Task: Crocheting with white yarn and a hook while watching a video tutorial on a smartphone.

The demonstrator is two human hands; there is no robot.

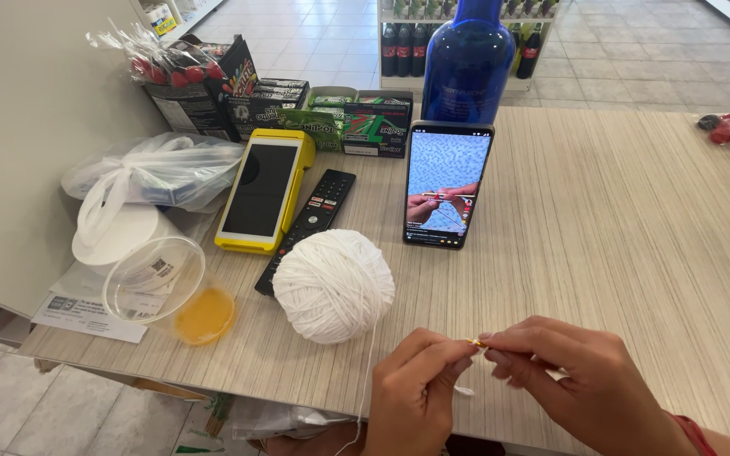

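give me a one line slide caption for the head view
Left hand and right hand pinch a small yellow hook and white strand beside a white yarn ball, phone propped behind.

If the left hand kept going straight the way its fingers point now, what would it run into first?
The left hand points right, so it would meet the right hand first; their fingertips already nearly touch at the small yellow hook.

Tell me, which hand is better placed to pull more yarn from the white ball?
Probably the left hand: it lies nearer the yarn ball, and the strand hangs beside it. The right hand pinches a small yellow tool.
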